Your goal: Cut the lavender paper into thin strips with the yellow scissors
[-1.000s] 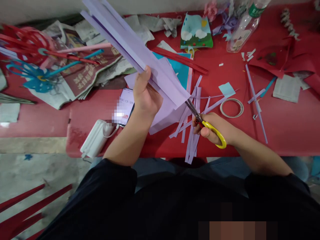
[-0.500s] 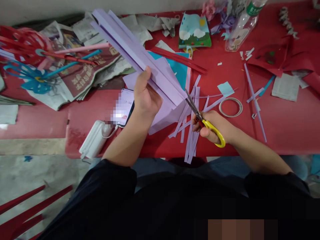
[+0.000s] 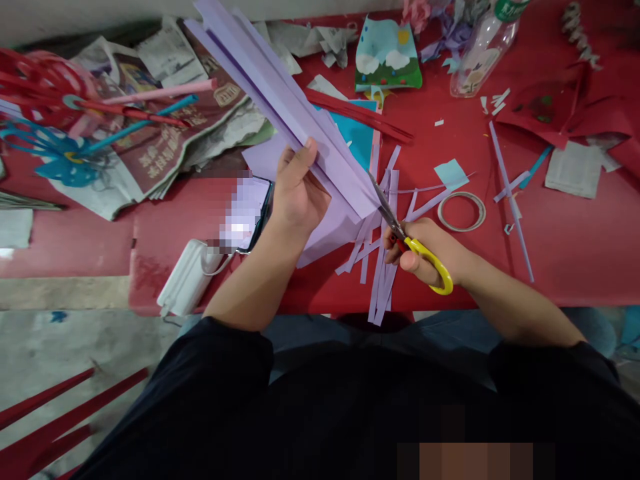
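My left hand [image 3: 296,193] grips a folded lilac paper sheet [image 3: 280,93] that slants up and away to the left above the red table [image 3: 575,247]. My right hand [image 3: 425,253] is closed on yellow-handled scissors [image 3: 407,240], whose blades touch the near lower edge of the lilac sheet. Several cut lilac strips [image 3: 383,267] lie on the table under both hands and hang over its front edge.
A phone [image 3: 247,213] and a white power bank [image 3: 187,277] lie left of my left wrist. Newspapers [image 3: 165,140], a tape ring [image 3: 461,211], a plastic bottle [image 3: 477,53], a paper landscape craft [image 3: 385,57] and red paper scraps [image 3: 565,113] crowd the table.
The scissor blades have opened and moved up against the sheet's edge. My left hand has shifted slightly toward me along the paper.
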The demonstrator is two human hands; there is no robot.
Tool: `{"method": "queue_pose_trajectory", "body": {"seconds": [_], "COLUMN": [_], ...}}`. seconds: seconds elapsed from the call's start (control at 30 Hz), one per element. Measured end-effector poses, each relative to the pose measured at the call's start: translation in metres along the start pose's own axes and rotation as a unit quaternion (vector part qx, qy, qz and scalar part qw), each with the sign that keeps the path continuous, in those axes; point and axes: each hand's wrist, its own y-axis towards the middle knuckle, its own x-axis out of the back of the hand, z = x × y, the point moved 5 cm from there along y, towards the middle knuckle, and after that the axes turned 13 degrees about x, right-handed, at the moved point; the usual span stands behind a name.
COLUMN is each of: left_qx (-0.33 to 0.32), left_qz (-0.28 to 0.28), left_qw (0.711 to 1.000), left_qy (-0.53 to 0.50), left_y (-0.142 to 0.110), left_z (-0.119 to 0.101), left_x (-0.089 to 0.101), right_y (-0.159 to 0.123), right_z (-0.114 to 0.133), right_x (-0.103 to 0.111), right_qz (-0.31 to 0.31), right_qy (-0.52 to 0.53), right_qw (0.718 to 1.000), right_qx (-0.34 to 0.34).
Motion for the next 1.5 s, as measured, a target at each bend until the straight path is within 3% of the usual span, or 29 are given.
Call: {"method": "queue_pose_trajectory", "body": {"seconds": [0.27, 0.7, 0.87, 1.07, 1.2, 1.5], "left_qx": [0.016, 0.028, 0.029, 0.118, 0.104, 0.099], "left_qz": [-0.012, 0.033, 0.027, 0.027, 0.052, 0.031], "left_qw": [1.0, 0.999, 0.999, 0.992, 0.993, 0.995], "left_qy": [0.01, 0.021, 0.034, 0.021, -0.02, -0.015], "left_y": [0.005, 0.01, 0.011, 0.008, 0.008, 0.005], "left_z": [0.006, 0.009, 0.008, 0.012, 0.009, 0.007], "left_x": [0.007, 0.009, 0.01, 0.006, 0.004, 0.001], "right_y": [0.0, -0.002, -0.001, 0.004, 0.004, 0.0], "right_z": [0.0, 0.002, 0.002, 0.008, 0.006, -0.003], "right_x": [0.0, -0.003, -0.006, -0.008, -0.007, -0.005], "right_qz": [-0.003, -0.004, -0.016, -0.023, -0.032, -0.039], "right_qy": [-0.011, 0.004, 0.02, -0.011, -0.018, -0.039], "right_qw": [1.0, 0.999, 0.997, 0.996, 0.995, 0.998], "right_qx": [-0.023, -0.052, -0.069, -0.087, -0.091, 0.0]}}
